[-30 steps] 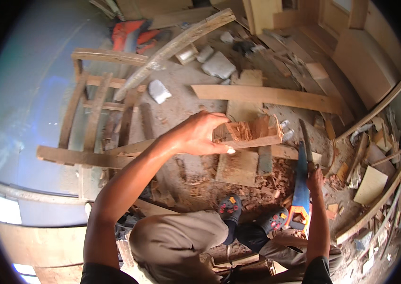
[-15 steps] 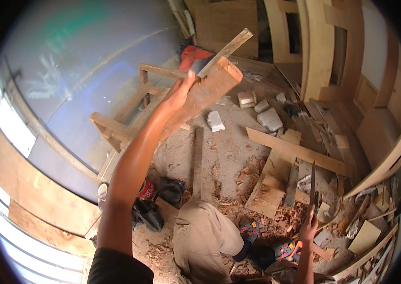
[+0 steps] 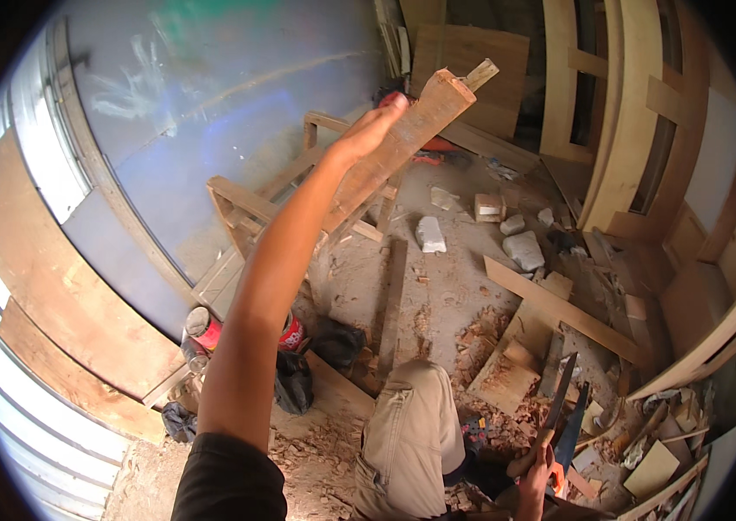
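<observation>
My left arm reaches out to the middle of the scene. At its end my left hand [image 3: 366, 135] grips the edge of a thick brown wooden plank [image 3: 411, 130], raised and slanting up to the right; the fingers behind it are partly hidden. Low on the right, my right hand [image 3: 537, 469] is closed round the wooden handle of a long, narrow-bladed tool [image 3: 561, 391], its blade pointing up. Right beside it stands a dark bluish saw-like blade [image 3: 571, 430]; whether the hand touches it I cannot tell.
A wooden frame [image 3: 250, 204] stands behind the plank, by a grey wall panel [image 3: 237, 78]. White stone blocks [image 3: 524, 251], loose boards [image 3: 559, 308] and wood chips lie on the floor. Red cans [image 3: 203, 326] and black bags [image 3: 294, 382] sit left of my knee.
The view has shifted, with the scene sliding down and right. The plank looks turned, now covering most of the thin strip behind it. My right hand and its tool appear lower and tilted right.
</observation>
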`<state>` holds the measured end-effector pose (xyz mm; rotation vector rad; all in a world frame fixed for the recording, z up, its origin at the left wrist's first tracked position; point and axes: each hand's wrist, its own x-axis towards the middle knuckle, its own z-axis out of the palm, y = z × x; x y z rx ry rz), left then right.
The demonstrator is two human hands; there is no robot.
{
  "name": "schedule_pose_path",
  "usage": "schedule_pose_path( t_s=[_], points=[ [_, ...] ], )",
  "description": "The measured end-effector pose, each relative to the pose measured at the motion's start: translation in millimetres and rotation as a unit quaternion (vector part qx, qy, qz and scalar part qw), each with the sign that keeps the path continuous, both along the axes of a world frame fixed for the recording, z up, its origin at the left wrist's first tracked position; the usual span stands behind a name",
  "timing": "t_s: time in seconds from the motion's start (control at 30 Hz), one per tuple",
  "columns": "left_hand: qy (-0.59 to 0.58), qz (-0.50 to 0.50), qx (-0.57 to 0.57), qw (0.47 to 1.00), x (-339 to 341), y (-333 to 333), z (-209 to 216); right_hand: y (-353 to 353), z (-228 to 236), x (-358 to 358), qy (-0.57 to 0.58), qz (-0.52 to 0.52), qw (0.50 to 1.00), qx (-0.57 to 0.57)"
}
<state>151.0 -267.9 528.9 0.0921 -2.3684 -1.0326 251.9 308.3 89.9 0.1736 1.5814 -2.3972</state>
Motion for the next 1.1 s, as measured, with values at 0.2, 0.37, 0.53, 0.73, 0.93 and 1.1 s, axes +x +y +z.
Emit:
schedule_pose_path(
  t_s=[0.2,0.37,0.53,0.73,0.93,1.1],
  points=[
    [0.111,0.081,-0.084,0.987,0.4,13.0,-22.0,-14.7,25.8,8.6,-0.043,-0.073,0.996,-0.017],
    [0.033,0.068,-0.025,0.997,22.7,31.6,-4.0,-52.3,79.6,9.6,0.033,-0.101,0.993,-0.055],
    [0.014,0.066,0.007,0.998,30.8,45.5,-2.0,-109.2,192.3,21.8,0.130,-0.075,0.982,-0.112],
    [0.022,0.114,-0.023,0.993,60.3,64.4,-15.5,-123.6,243.5,40.6,0.118,0.077,0.987,-0.074],
    [0.231,0.172,-0.169,0.943,57.4,97.0,-70.4,-108.5,245.1,58.6,0.152,0.039,0.985,-0.065],
    [0.084,-0.033,0.048,0.995,106.3,231.0,-112.6,-83.4,258.4,25.3,0.136,0.018,0.990,-0.022]
  ],
)
